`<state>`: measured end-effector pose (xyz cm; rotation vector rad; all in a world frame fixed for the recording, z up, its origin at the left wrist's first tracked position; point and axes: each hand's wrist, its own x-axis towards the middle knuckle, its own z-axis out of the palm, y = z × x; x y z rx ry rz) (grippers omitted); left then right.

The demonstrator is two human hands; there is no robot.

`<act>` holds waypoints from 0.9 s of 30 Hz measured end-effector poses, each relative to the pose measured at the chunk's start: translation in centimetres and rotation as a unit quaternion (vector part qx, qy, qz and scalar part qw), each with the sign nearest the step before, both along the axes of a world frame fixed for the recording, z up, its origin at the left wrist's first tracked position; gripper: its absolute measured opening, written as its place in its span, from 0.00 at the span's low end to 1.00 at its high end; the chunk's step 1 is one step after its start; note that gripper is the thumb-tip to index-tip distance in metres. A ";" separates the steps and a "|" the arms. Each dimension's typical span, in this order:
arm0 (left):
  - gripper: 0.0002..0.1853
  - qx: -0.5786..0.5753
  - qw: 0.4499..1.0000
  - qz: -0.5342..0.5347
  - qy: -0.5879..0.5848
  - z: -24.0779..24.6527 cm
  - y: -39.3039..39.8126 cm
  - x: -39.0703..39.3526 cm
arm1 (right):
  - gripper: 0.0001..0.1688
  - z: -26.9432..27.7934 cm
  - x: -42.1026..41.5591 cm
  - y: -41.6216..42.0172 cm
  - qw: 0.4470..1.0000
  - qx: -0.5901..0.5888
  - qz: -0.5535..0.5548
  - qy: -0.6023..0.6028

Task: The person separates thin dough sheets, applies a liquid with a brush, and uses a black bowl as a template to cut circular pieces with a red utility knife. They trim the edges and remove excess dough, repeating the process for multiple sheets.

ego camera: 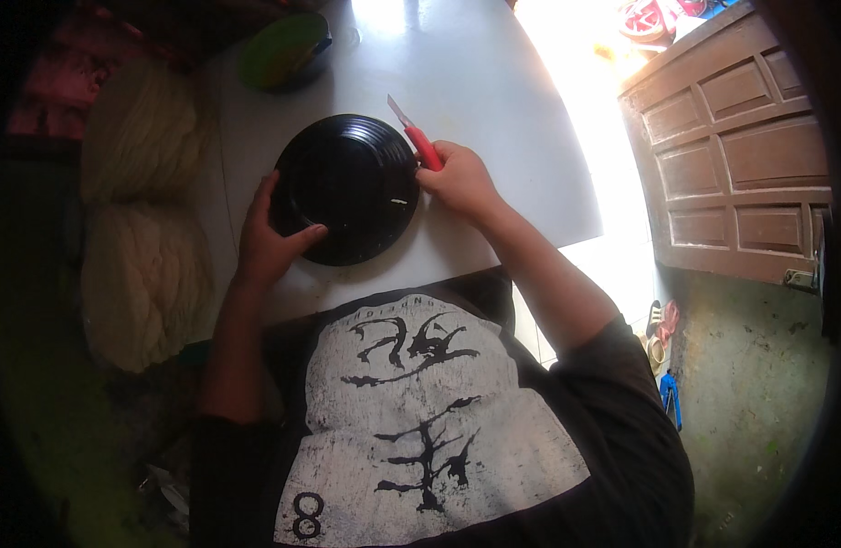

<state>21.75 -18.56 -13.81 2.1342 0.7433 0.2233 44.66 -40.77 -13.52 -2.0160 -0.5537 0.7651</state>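
A round black plate (345,185) with a ridged rim lies in front of me on a white table (489,89). My left hand (273,236) grips the plate's left edge, with the thumb over the lower rim. A knife with a red handle (425,148) is held in my right hand (458,178), its pointed blade directed up and to the left. The fingers of that hand are close to the plate's right rim; whether they touch it I cannot tell. One small pale sliver (398,201) rests on the right part of the plate.
Near the table's far left edge stands a green bowl or basin (286,51). Two large pale, layered bundles (146,274) are at the left. On the right is a brown panelled wooden door (742,157), with footwear (657,335) on the floor beside the wall.
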 end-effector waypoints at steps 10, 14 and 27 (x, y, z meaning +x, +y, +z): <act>0.55 0.043 0.999 -0.010 -0.003 0.1 0.7 0.7 | 0.16 -0.7 0.2 -0.2 0.997 0.008 0.013 -0.073; 0.55 0.037 0.999 -0.006 -0.005 -0.3 0.8 0.6 | 0.15 -0.6 0.0 -0.1 0.999 0.009 0.002 -0.036; 0.54 0.041 0.999 -0.014 -0.006 -0.2 0.9 0.6 | 0.16 -1.0 0.4 0.0 0.999 0.018 0.008 -0.029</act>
